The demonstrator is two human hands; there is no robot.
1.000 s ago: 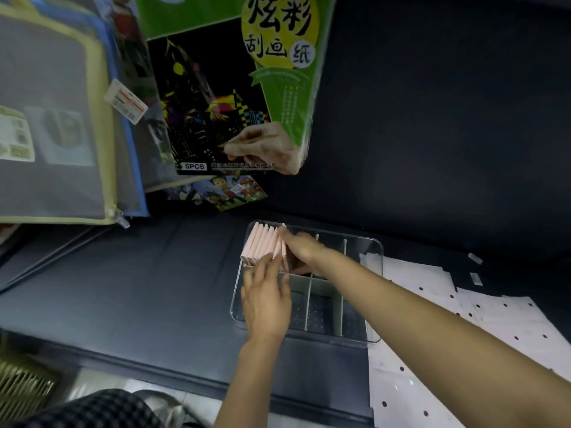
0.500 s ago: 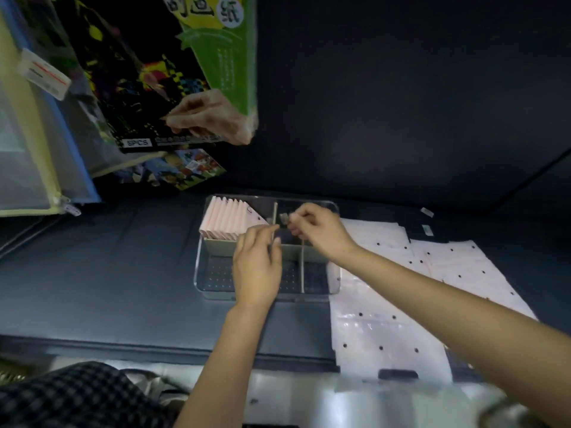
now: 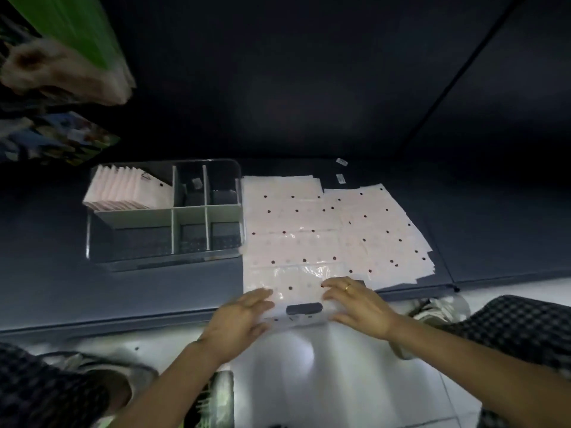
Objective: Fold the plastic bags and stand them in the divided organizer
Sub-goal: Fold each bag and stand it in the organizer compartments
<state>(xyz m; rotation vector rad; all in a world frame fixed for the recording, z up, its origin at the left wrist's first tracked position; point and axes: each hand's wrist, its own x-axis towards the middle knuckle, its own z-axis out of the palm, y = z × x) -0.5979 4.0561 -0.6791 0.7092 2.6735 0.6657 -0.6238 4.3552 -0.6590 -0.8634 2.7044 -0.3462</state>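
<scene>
Now that both hands have left the divided organizer (image 3: 163, 211), the person is reaching for the next plastic bag (image 3: 293, 285) at the near edge of the dark shelf (image 3: 123, 288).

The left hand (image 3: 238, 319) and the right hand (image 3: 358, 307), a moment ago at the organizer's back compartments, are now resting flat, fingers straight and gripping nothing, on either side of the bag's handle cutout at 6 o'clock. This dotted bag is lying unfolded on top of a pile that spreads from just beside the organizer toward 3 o'clock. A row of folded bags (image 3: 123, 193) is standing upright in the organizer's back left compartment, at 10 o'clock; the other compartments are looking empty of bags. So one more bag seems stowed, and a fresh fold is likely beginning, with many bags left.
</scene>
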